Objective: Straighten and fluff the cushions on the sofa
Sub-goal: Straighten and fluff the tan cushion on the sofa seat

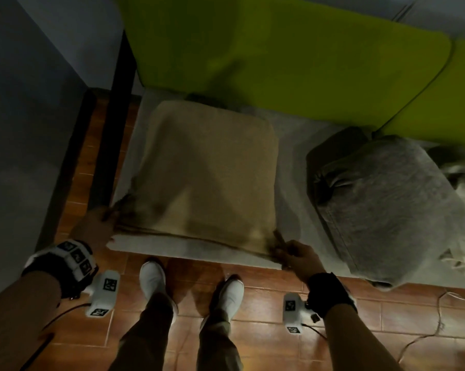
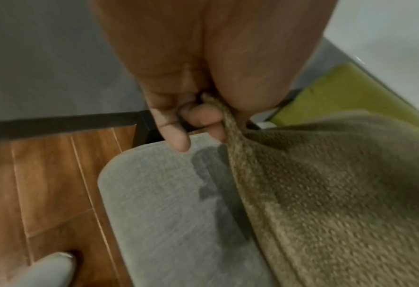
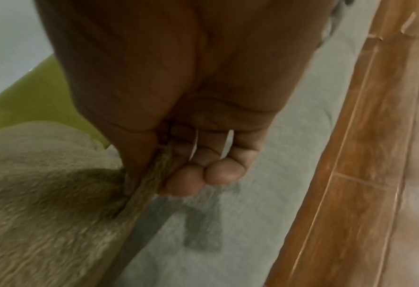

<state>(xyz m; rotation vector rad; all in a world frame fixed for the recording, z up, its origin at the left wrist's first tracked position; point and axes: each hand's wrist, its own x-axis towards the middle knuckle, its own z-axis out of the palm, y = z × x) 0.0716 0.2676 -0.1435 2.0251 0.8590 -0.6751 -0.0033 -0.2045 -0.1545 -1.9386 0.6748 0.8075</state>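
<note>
A tan cushion lies on the grey sofa seat, its far edge against the green backrest. My left hand pinches the cushion's near left corner between thumb and fingers. At the near right corner my right hand pinches the fabric the same way. The cushion sags from both held corners, and its front edge hangs slightly above the seat. A grey cushion lies tilted on the seat to the right.
A dark post and a grey wall stand left of the sofa. Brown wood-look floor lies under my white shoes. A thin cable runs across the floor at right. Pale crumpled fabric lies at the far right.
</note>
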